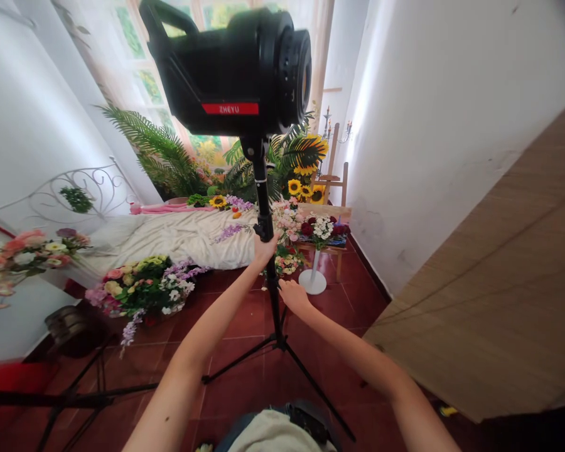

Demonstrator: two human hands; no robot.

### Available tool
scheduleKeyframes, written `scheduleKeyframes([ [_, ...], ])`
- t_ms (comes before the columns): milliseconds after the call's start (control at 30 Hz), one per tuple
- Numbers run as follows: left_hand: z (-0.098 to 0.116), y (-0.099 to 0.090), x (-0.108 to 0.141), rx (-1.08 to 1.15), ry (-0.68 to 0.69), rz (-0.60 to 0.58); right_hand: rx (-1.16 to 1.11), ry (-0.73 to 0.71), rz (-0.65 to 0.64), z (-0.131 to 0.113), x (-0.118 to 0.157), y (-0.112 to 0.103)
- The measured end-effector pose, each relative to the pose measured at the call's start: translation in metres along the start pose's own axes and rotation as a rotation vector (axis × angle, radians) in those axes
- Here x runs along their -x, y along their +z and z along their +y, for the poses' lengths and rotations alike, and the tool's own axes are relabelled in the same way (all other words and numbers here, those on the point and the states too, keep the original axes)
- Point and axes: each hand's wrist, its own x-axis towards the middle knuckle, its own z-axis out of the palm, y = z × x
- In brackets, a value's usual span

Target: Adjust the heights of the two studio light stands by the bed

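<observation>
This looks like a photo studio, with a big lamp (230,75) on a stand (274,301), a bed (169,235), flowers (144,282) and an easel (334,154).

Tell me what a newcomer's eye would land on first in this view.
Most likely the big black light with its red ZHEYU label, at top centre on a black stand; the left hand grips the stand, with the right hand at it lower down. Next, perhaps, the yellow sunflowers right of the stand and the white-covered bed to its left.
</observation>
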Motion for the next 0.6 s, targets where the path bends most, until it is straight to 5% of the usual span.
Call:
scheduleKeyframes([
  [433, -0.093, -0.013, 0.034, -0.11, -0.022, 0.042, -0.014, 0.027, 0.002, -0.003, 0.0, -0.001],
  [600, -0.097, -0.017, 0.039, -0.109, 0.061, -0.017, -0.016, 0.023, -0.028, -0.003, -0.001, -0.004],
])
